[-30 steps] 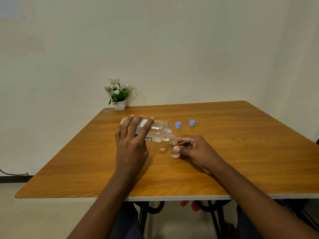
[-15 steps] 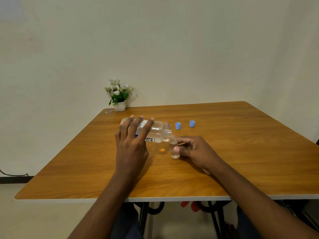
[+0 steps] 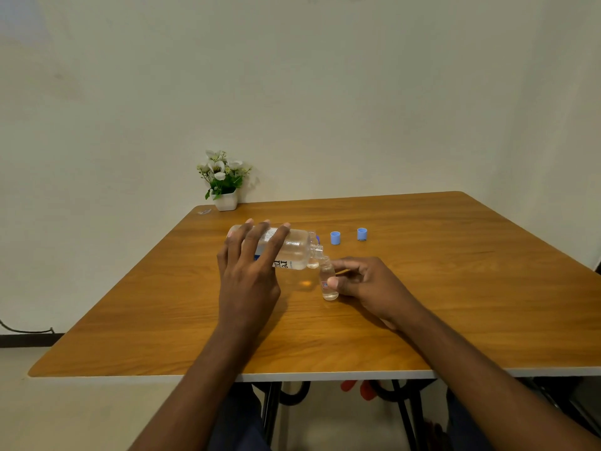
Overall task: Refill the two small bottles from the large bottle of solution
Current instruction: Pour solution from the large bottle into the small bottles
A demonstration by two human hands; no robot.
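right hand [image 3: 367, 281]: thumb and forefinger pinched on a small bottle [image 3: 328, 283] standing mid table [image 3: 455, 304]. left hand [image 3: 248, 275]: fingers spread and curled over the big bottle [image 3: 294, 250], tipped nearly flat, neck at the small one's mouth. only a bit of liquid in its bottom, so i'd say early in fill one. can't make out the second bottle. blue caps [image 3: 335, 237] sit off, just beyond.

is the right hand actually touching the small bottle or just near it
Touching. The head view shows the right hand pinching the small bottle: the thumb tip presses its front and the forefinger reaches behind its neck.
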